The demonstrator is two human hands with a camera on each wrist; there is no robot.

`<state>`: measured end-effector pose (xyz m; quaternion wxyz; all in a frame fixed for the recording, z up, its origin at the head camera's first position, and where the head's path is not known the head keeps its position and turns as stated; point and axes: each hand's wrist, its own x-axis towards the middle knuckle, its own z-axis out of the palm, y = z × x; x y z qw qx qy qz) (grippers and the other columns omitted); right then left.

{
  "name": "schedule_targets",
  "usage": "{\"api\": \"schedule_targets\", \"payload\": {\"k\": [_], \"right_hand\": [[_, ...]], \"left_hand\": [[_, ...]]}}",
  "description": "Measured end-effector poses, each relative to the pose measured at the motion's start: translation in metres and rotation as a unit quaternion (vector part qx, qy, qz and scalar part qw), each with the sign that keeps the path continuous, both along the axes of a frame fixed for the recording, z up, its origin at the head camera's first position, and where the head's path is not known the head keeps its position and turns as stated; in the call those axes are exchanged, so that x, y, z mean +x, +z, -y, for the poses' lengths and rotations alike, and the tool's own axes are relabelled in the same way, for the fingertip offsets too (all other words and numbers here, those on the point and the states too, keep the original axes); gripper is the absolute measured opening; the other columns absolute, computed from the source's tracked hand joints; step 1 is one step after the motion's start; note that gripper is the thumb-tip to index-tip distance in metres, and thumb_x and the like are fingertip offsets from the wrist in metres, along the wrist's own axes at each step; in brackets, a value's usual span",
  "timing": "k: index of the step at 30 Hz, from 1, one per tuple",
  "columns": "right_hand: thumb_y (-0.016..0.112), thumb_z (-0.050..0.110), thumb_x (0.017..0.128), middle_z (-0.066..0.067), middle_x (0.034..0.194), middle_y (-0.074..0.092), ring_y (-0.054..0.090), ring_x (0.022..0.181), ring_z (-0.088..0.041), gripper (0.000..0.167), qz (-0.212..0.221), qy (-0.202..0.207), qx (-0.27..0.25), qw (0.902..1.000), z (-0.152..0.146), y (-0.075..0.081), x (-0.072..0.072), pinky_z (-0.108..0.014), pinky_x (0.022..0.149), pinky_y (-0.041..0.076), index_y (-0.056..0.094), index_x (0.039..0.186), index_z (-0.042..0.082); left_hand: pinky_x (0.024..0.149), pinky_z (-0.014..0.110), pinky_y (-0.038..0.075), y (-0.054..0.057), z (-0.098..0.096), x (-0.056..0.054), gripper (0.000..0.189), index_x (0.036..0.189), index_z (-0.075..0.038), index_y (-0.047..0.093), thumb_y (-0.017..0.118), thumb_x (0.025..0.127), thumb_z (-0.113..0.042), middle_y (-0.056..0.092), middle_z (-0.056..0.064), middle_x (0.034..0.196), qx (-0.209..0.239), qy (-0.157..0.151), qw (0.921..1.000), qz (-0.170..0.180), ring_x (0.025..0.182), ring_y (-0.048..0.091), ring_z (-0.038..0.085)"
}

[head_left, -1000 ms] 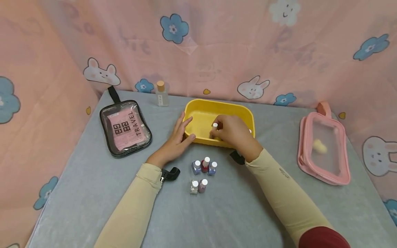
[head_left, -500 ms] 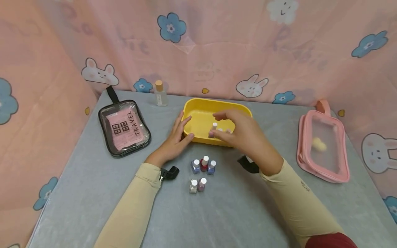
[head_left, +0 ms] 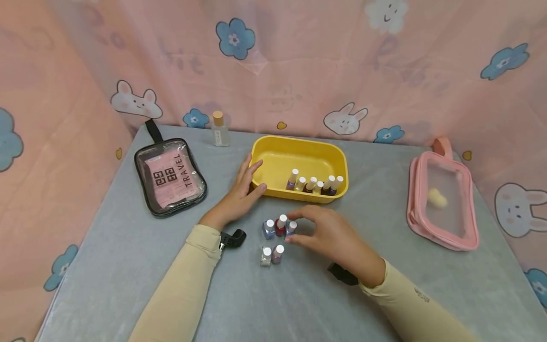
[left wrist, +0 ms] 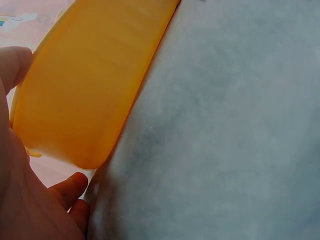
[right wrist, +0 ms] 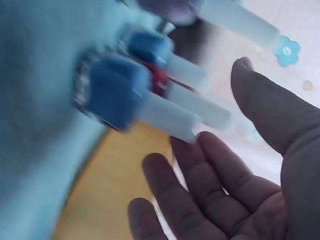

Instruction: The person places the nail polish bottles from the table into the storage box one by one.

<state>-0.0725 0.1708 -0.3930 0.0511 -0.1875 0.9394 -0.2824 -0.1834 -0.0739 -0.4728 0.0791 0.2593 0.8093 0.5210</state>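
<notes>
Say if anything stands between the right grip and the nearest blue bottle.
Nothing visible: in the head view, the right grip has thumb and forefinger on either side of the nearest blue bottle; the red bottle stands beyond it.

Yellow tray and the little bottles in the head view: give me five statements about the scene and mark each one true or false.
1. The left hand touches the yellow tray. True.
2. The red bottle stands between two blue bottles. True.
3. All the white-capped bottles are in the yellow tray. False: five white-capped bottles stand on the table.
4. The right hand is inside the yellow tray. False: the right hand is outside, beside a blue bottle.
5. The pink bag lies right of the yellow tray. True.
</notes>
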Motion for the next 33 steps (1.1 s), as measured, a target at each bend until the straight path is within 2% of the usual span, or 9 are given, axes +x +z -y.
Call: {"api": "schedule_targets", "payload": {"k": [5, 10, 17, 21, 28, 31, 33], "right_hand": [[0.091, 0.023, 0.087, 0.002, 0.107, 0.079, 0.073, 0.102, -0.02, 0.032, -0.013, -0.003, -0.007, 0.9999, 0.003, -0.02, -0.003, -0.047, 0.091, 0.058, 0.081, 0.114, 0.01], [0.09, 0.018, 0.087, 0.006, 0.099, 0.078, 0.073, 0.096, -0.016, 0.019, -0.022, -0.02, -0.043, 0.9987, 0.003, -0.029, -0.008, -0.045, 0.087, 0.058, 0.083, 0.104, 0.013], [0.091, 0.019, 0.086, 0.009, 0.097, 0.078, 0.072, 0.095, -0.015, 0.016, -0.013, -0.024, -0.069, 0.9972, 0.001, -0.029, -0.01, -0.043, 0.085, 0.057, 0.084, 0.1, 0.016], [0.09, 0.02, 0.087, 0.009, 0.099, 0.077, 0.071, 0.096, -0.015, 0.016, 0.007, -0.03, -0.075, 0.9967, 0.0, -0.03, -0.011, -0.044, 0.088, 0.056, 0.084, 0.101, 0.017], [0.091, 0.018, 0.086, 0.007, 0.098, 0.077, 0.069, 0.094, -0.017, 0.015, 0.043, -0.03, -0.121, 0.9912, -0.002, -0.033, -0.015, -0.044, 0.087, 0.056, 0.083, 0.098, 0.014], [0.091, 0.019, 0.086, 0.008, 0.098, 0.077, 0.069, 0.095, -0.016, 0.015, 0.047, -0.021, -0.116, 0.992, -0.003, -0.032, -0.014, -0.043, 0.088, 0.056, 0.083, 0.099, 0.014], [0.091, 0.02, 0.086, 0.009, 0.099, 0.077, 0.069, 0.096, -0.016, 0.016, 0.042, -0.013, -0.091, 0.9948, -0.005, -0.027, -0.013, -0.044, 0.088, 0.056, 0.084, 0.1, 0.015]], "left_hand": [[0.125, 0.064, 0.009, 0.001, 0.0, -0.001, 0.067, 0.17, -0.015, 0.02, 0.051, 0.112, -0.029, -0.013, 0.008, 0.177, -0.003, -0.001, 1.0, 0.002, 0.161, -0.002, 0.032], [0.125, 0.064, 0.009, 0.004, 0.0, -0.002, 0.067, 0.169, -0.014, 0.021, 0.052, 0.112, -0.027, -0.013, 0.008, 0.177, 0.0, 0.004, 1.0, 0.001, 0.161, -0.003, 0.033], [0.125, 0.062, 0.007, 0.005, -0.001, -0.002, 0.067, 0.17, -0.014, 0.021, 0.052, 0.112, -0.026, -0.013, 0.007, 0.177, -0.002, 0.002, 1.0, 0.003, 0.161, -0.004, 0.031], [0.125, 0.062, 0.008, 0.006, -0.001, -0.002, 0.067, 0.169, -0.013, 0.021, 0.052, 0.111, -0.026, -0.013, 0.006, 0.177, -0.002, 0.004, 1.0, 0.004, 0.161, -0.003, 0.032], [0.125, 0.062, 0.008, 0.003, -0.001, -0.003, 0.067, 0.169, -0.013, 0.021, 0.052, 0.112, -0.026, -0.013, 0.006, 0.177, -0.003, 0.004, 1.0, 0.002, 0.161, -0.003, 0.032], [0.125, 0.062, 0.008, 0.0, -0.001, -0.002, 0.067, 0.169, -0.012, 0.021, 0.052, 0.112, -0.026, -0.013, 0.007, 0.177, -0.004, 0.003, 1.0, 0.0, 0.161, -0.003, 0.032], [0.125, 0.062, 0.008, -0.001, -0.002, -0.002, 0.067, 0.169, -0.013, 0.021, 0.052, 0.112, -0.026, -0.013, 0.008, 0.177, -0.003, 0.002, 1.0, 0.0, 0.161, -0.003, 0.032]]}}
